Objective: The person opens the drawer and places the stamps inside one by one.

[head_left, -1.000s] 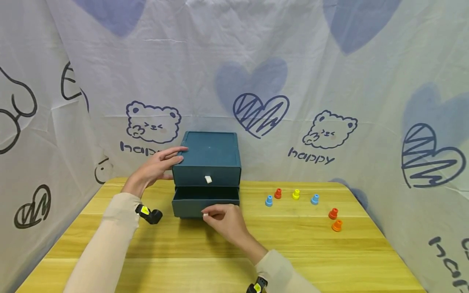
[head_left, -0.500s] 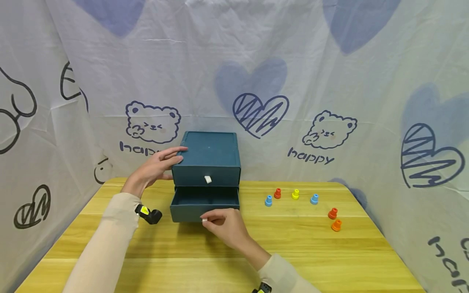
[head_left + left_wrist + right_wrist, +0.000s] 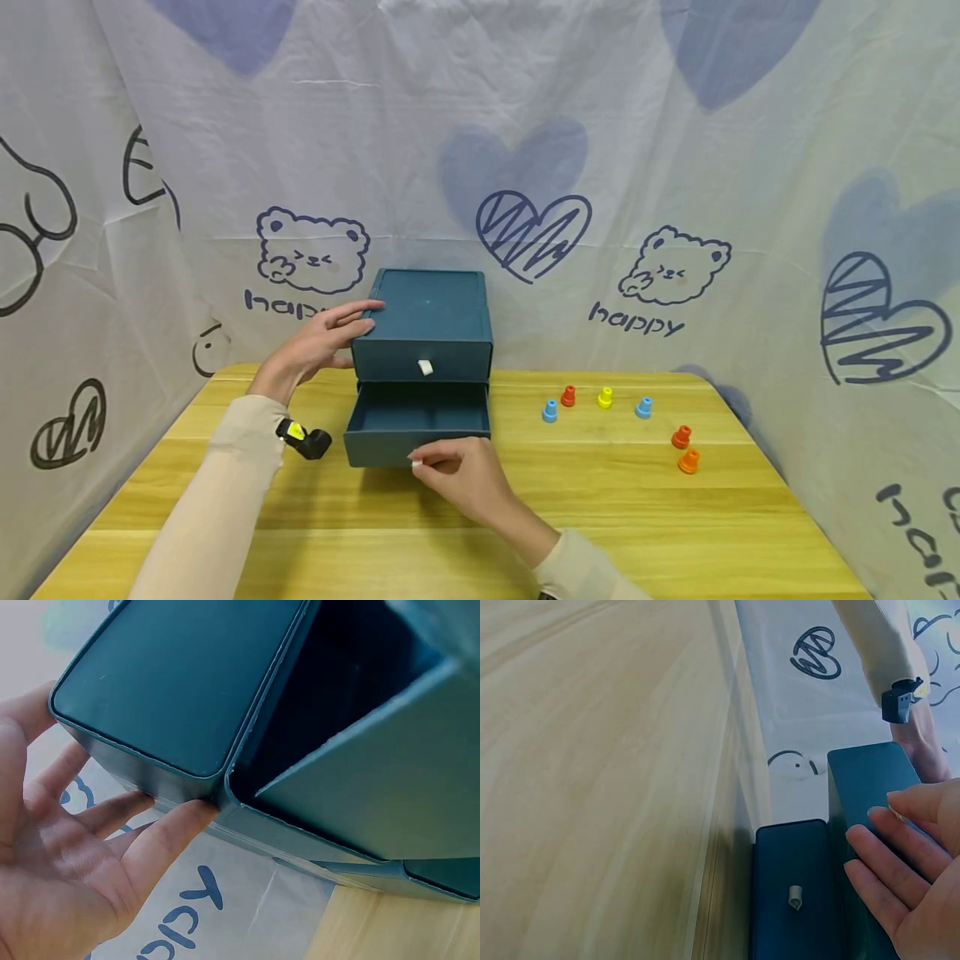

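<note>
A dark teal two-drawer desktop cabinet stands at the back of the table. Against its left side lies my left hand, fingers spread; in the left wrist view the fingertips touch the side and edge beside the upper drawer front. The lower drawer is pulled out, and its visible inside holds nothing. My right hand pinches that drawer's white pull tab between thumb and index finger, other fingers extended in the right wrist view. The upper drawer is closed, its own white tab hanging free.
Several small stepped plastic cones stand on the table's right: a red cone, a yellow cone, an orange cone, blue ones and another red. A printed cloth hangs behind the wooden table.
The lower drawer has slid further out toward me, with my right hand moving along with its tab. The left hand has stayed against the cabinet's side.
</note>
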### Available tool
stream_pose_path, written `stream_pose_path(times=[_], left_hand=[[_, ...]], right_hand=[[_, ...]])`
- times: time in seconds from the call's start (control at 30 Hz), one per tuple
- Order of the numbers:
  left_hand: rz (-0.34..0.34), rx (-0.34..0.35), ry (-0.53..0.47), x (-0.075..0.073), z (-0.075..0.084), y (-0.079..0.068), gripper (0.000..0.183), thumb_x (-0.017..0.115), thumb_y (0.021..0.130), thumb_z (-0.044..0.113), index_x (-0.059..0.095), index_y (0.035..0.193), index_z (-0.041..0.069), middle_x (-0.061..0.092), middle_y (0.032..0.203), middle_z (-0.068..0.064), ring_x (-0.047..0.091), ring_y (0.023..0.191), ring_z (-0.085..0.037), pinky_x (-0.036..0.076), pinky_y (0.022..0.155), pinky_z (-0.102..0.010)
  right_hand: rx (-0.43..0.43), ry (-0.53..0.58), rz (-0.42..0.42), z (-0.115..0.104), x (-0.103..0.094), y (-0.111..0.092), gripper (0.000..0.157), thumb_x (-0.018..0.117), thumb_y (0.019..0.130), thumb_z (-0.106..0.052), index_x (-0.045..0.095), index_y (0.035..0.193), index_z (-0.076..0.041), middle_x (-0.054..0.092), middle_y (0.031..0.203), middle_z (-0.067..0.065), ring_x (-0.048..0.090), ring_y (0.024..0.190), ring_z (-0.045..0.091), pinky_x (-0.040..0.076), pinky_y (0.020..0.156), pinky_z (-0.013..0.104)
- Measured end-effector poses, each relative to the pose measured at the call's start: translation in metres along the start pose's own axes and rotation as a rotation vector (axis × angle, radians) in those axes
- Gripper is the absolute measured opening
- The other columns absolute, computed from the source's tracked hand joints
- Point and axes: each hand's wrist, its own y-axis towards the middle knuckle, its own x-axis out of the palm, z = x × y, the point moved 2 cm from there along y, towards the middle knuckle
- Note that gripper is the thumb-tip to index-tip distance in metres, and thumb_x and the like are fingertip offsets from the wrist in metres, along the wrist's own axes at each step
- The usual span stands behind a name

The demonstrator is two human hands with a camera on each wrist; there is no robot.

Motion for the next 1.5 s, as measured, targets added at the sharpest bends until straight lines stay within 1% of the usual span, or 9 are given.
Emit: stream_pose_path(times=[0.27, 0.5, 0.77, 0.97, 1.07, 1.2, 1.3, 1.5], left_hand=[[-0.005, 0.004, -0.015, 0.0, 0.001, 0.0, 0.062, 0.058, 0.105, 0.041, 0.038, 0.16, 0.019, 0.016, 0.174, -0.014, 0.018, 0.158, -0.045, 0.038, 0.113, -0.07], [-0.008, 0.007, -0.011, 0.0, 0.001, -0.001, 0.062, 0.058, 0.105, 0.041, 0.038, 0.16, 0.019, 0.016, 0.174, -0.014, 0.019, 0.158, -0.045, 0.039, 0.113, -0.07], [-0.009, 0.012, -0.001, 0.0, 0.001, -0.001, 0.063, 0.058, 0.105, 0.041, 0.037, 0.16, 0.019, 0.016, 0.174, -0.014, 0.018, 0.158, -0.046, 0.038, 0.113, -0.07], [-0.008, 0.014, 0.006, 0.0, 0.001, -0.001, 0.062, 0.057, 0.106, 0.041, 0.038, 0.16, 0.019, 0.016, 0.174, -0.014, 0.017, 0.158, -0.047, 0.033, 0.114, -0.074], [-0.01, 0.015, 0.009, 0.0, 0.001, -0.001, 0.062, 0.057, 0.106, 0.041, 0.038, 0.16, 0.019, 0.016, 0.174, -0.014, 0.016, 0.158, -0.047, 0.032, 0.114, -0.075], [-0.017, 0.019, 0.004, -0.001, 0.0, 0.0, 0.062, 0.057, 0.106, 0.04, 0.037, 0.16, 0.019, 0.015, 0.174, -0.013, 0.017, 0.158, -0.047, 0.033, 0.114, -0.074], [-0.022, 0.021, -0.008, -0.002, -0.001, 0.001, 0.062, 0.057, 0.106, 0.04, 0.037, 0.16, 0.019, 0.014, 0.174, -0.013, 0.018, 0.158, -0.046, 0.034, 0.114, -0.073], [-0.033, 0.008, -0.014, -0.003, -0.002, 0.002, 0.063, 0.057, 0.105, 0.042, 0.036, 0.161, 0.021, 0.013, 0.174, -0.011, 0.018, 0.158, -0.044, 0.034, 0.115, -0.072]], right_hand=[[0.012, 0.01, -0.022, -0.003, 0.001, -0.006, 0.013, 0.077, 0.093, -0.014, 0.082, 0.104, -0.009, 0.081, 0.101, 0.006, 0.073, 0.079, 0.001, 0.06, 0.073, 0.016], [0.027, 0.02, -0.046, -0.005, 0.001, -0.012, 0.014, 0.077, 0.093, -0.014, 0.083, 0.105, -0.011, 0.081, 0.101, 0.006, 0.073, 0.081, 0.0, 0.06, 0.073, 0.016], [0.033, 0.038, -0.079, -0.007, 0.001, -0.019, 0.015, 0.076, 0.093, -0.008, 0.081, 0.107, -0.005, 0.081, 0.103, 0.009, 0.073, 0.084, -0.001, 0.06, 0.074, 0.015], [0.041, 0.05, -0.098, -0.008, 0.001, -0.024, 0.016, 0.075, 0.093, -0.007, 0.081, 0.107, -0.006, 0.081, 0.104, 0.009, 0.074, 0.084, 0.0, 0.06, 0.073, 0.016], [0.04, 0.054, -0.107, -0.009, 0.001, -0.027, 0.016, 0.074, 0.094, -0.007, 0.081, 0.108, -0.005, 0.081, 0.105, 0.01, 0.075, 0.086, 0.002, 0.06, 0.074, 0.015], [0.041, 0.06, -0.115, -0.009, 0.001, -0.029, 0.017, 0.074, 0.094, -0.006, 0.08, 0.109, -0.004, 0.081, 0.106, 0.011, 0.076, 0.087, 0.004, 0.06, 0.074, 0.015], [0.041, 0.068, -0.118, -0.008, 0.001, -0.03, 0.017, 0.073, 0.094, -0.005, 0.081, 0.11, -0.006, 0.08, 0.108, 0.011, 0.077, 0.088, 0.006, 0.06, 0.074, 0.016], [0.027, 0.073, -0.122, -0.007, 0.001, -0.031, 0.018, 0.073, 0.094, -0.004, 0.081, 0.11, -0.007, 0.08, 0.108, 0.012, 0.077, 0.089, 0.004, 0.06, 0.074, 0.015]])
